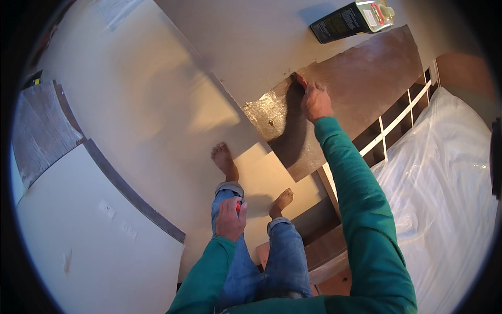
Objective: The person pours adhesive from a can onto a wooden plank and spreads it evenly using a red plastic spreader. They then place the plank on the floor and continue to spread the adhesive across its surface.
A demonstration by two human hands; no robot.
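Note:
My right hand (pixel 316 102) grips a flat red tool (pixel 301 80), too small to name exactly, against the upper edge of a brown surface (pixel 366 89). A glossy, wet-looking patch (pixel 264 104) lies just left of it, under a dark shadow. Down over my left leg, my left hand (pixel 230 220) is closed on a small red object (pixel 238 208), mostly hidden by my fingers. My bare feet (pixel 225 159) stand on a pale surface (pixel 162 115) below and left of the brown one.
A black metal can (pixel 340 26) sits at the top right. Translucent plastic sheeting (pixel 439 199) covers the right, beside a framework with dark openings (pixel 381 136). A pale panel with sockets (pixel 73 209) is at lower left, with a plastic-wrapped piece (pixel 42 125) above it.

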